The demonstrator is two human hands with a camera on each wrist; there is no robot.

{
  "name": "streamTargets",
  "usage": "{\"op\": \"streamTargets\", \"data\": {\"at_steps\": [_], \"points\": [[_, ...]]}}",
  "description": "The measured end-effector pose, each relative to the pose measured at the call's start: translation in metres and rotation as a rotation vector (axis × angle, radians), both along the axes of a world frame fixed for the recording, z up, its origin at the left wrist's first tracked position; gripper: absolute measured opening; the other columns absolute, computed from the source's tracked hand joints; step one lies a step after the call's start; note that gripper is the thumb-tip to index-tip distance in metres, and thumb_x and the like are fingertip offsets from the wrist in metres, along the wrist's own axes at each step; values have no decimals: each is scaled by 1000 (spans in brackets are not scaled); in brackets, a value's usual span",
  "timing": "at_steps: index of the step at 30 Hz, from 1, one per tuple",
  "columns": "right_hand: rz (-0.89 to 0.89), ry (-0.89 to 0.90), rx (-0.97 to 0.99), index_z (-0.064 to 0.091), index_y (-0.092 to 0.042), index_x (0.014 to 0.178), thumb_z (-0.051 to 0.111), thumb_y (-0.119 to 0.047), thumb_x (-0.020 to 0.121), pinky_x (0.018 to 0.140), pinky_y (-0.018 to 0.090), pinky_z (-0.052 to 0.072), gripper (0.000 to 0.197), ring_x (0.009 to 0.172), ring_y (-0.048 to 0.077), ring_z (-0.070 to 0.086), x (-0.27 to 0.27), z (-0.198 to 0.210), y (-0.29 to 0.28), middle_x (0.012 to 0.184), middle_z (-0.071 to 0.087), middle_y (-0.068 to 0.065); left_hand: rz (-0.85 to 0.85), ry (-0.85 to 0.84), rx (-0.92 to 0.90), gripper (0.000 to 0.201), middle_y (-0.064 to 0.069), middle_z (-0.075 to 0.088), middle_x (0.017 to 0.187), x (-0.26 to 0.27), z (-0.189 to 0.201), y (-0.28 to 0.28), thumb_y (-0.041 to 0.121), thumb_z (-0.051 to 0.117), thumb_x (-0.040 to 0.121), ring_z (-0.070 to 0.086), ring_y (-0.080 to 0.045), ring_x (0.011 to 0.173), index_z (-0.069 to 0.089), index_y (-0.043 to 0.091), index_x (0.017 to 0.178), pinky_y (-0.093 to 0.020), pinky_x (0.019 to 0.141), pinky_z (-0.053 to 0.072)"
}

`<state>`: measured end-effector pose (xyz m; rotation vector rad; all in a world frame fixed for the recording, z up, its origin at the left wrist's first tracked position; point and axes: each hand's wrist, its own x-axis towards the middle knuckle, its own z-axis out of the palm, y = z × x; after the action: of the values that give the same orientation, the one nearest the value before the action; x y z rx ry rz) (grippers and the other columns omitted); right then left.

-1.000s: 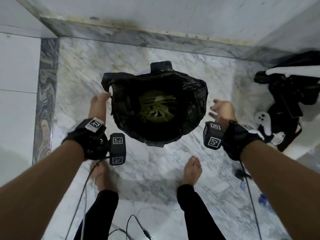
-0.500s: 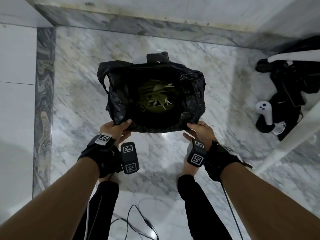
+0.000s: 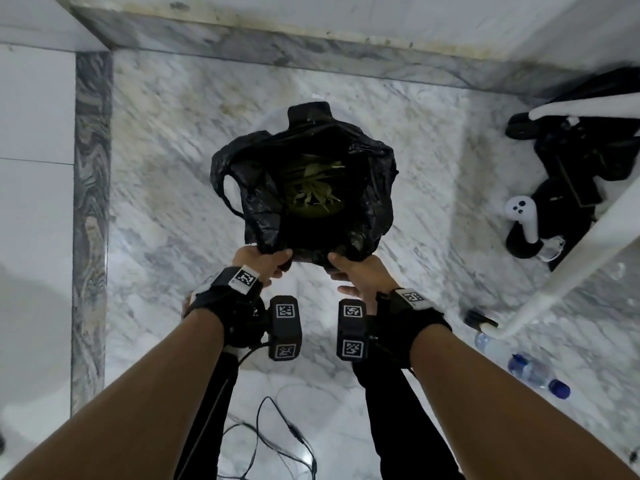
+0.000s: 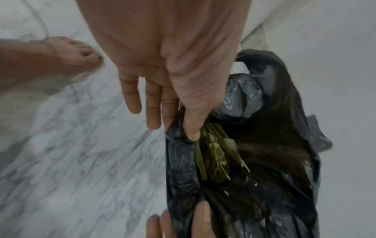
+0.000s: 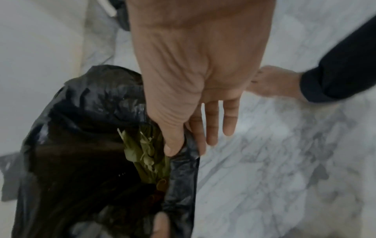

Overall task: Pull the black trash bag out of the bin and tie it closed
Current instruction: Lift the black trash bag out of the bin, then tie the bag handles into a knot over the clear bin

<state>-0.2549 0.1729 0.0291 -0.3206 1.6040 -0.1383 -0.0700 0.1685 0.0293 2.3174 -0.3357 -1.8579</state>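
The black trash bag (image 3: 374, 202) hangs open in the middle of the marble floor, with green leaves (image 3: 317, 190) inside. A black part of the bin (image 3: 310, 114) shows behind it; the rest of the bin is hidden. My left hand (image 3: 263, 259) pinches the bag's near rim, thumb inside and fingers outside. My right hand (image 3: 349, 268) pinches the same rim just to the right. In the left wrist view the left hand (image 4: 179, 128) holds the bag (image 4: 264, 145) beside the leaves (image 4: 217, 154). In the right wrist view the right hand (image 5: 183, 148) holds the bag (image 5: 81, 145).
Marble walls close off the far and left sides. At the right lie black gear (image 3: 588, 150), a white controller (image 3: 521, 216), a slanted white leg (image 3: 571, 265) and a water bottle (image 3: 530, 368). Cables (image 3: 287, 434) trail by my bare feet (image 4: 67, 56).
My hands left the bag's two sides, took hold of its near rim and drew closer together. The rim is gathered and the bag's mouth is narrower.
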Motion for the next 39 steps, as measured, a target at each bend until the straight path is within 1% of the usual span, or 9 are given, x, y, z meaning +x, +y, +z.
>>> {"op": "streamTargets", "data": {"at_steps": [4, 7, 12, 16, 20, 23, 26, 34, 39], "points": [[39, -39, 59, 56, -11, 74, 62, -40, 88, 69, 33, 50, 33, 70, 20, 68, -14, 7, -7, 69, 60, 6, 0, 19, 35, 34, -5, 55, 46, 15, 7, -11, 34, 68, 82, 51, -23, 51, 56, 5, 69, -32, 63, 44], [-150, 48, -47, 60, -13, 81, 61, -39, 89, 69, 32, 49, 28, 76, 18, 65, -33, 12, -20, 75, 61, 3, 138, -126, -61, 38, 3, 47, 27, 37, 12, -24, 32, 67, 82, 41, -24, 48, 56, 4, 58, -30, 53, 39], [-232, 51, -130, 60, -17, 113, 69, -44, 81, 88, 40, 53, 43, 109, 21, 62, -52, 17, -51, 118, 64, 3, 236, -94, -131, 57, -9, 65, 98, 64, 12, -43, 49, 71, 72, 60, -27, 93, 61, 9, 111, -41, 82, 52], [-206, 52, -117, 71, -15, 108, 82, -54, 60, 101, 45, 50, 63, 106, 26, 67, -57, 7, -84, 113, 72, 6, 274, 41, -112, 90, -5, 66, 120, 85, -12, -67, 69, 68, 56, 64, -24, 106, 58, 13, 125, -33, 75, 52], [42, 149, -100, 68, -17, 69, 77, -34, 73, 88, 39, 56, 19, 75, 20, 67, -63, 10, -102, 78, 71, 2, 262, -30, -123, 67, -7, 74, 96, 99, -15, -89, 57, 83, 50, 70, -23, 84, 72, 14, 99, -31, 81, 55], [-160, 160, -226, 63, -18, 65, 69, -14, 78, 70, 36, 53, 14, 60, 18, 62, -65, 28, -114, 59, 67, -2, 256, -155, -258, 17, 1, 70, 68, 92, 20, -99, 36, 73, 73, 64, -13, 57, 67, 21, 70, -20, 56, 50], [-348, 101, -269, 57, -14, 70, 66, -10, 79, 63, 33, 50, 13, 61, 17, 58, -73, 42, -125, 64, 64, 4, 304, -154, -391, 24, 9, 55, 37, 91, 36, -100, 26, 71, 76, 54, -7, 33, 57, 18, 59, -20, 45, 43], [-260, 38, -505, 60, -23, 69, 64, -26, 82, 69, 27, 46, 14, 57, 11, 59, -59, 107, -158, 55, 55, -8, 251, -149, -680, 15, 5, 55, 38, 86, 100, -113, 21, 69, 78, 54, -12, 40, 62, 15, 66, -25, 51, 52], [-133, 154, -583, 66, -20, 71, 60, -17, 84, 68, 27, 43, 15, 58, 12, 58, -30, 128, -157, 56, 60, -5, 143, 19, -403, 20, 5, 54, 39, 69, 118, -113, 23, 62, 85, 53, -18, 45, 67, 8, 72, -26, 56, 51]]}}
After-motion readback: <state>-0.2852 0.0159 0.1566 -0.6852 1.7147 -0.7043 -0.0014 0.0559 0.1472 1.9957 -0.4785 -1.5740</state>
